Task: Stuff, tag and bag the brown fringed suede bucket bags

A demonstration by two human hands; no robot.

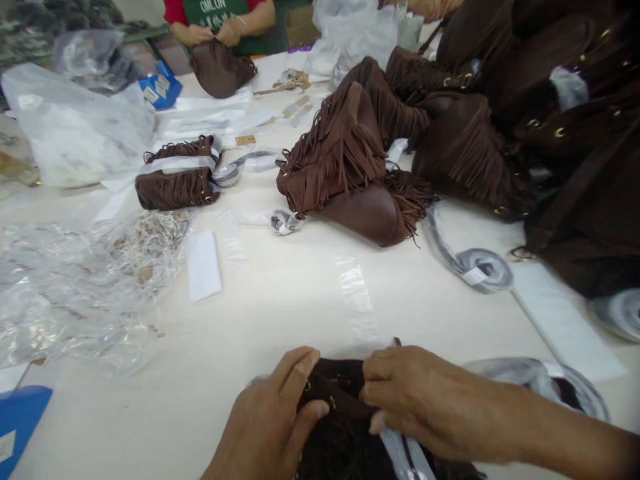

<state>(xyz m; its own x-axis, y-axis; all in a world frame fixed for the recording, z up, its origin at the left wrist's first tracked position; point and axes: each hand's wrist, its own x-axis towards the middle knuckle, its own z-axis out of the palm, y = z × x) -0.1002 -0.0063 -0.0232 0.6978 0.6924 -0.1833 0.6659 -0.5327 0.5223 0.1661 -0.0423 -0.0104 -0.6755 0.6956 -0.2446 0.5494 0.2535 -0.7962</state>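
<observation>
At the bottom centre, a dark brown fringed bag (340, 440) lies on the white table, partly cut off by the frame's lower edge. My left hand (273, 417) grips its left upper edge between thumb and fingers, beside small gold-coloured rings. On the bag's right upper edge, my right hand (425, 400) is closed with bent fingers. Under the right hand, a plastic-wrapped strap (407, 457) runs down over the fringe. The bag's lower part is out of view.
More brown fringed bags (345, 147) pile up at centre and right. Wrapped strap coils (485, 270) lie at right. Crumpled clear plastic (75, 287) covers the left. Beyond a rolled fringed bag (175, 187), another person (225, 27) holds a brown bag (220, 70).
</observation>
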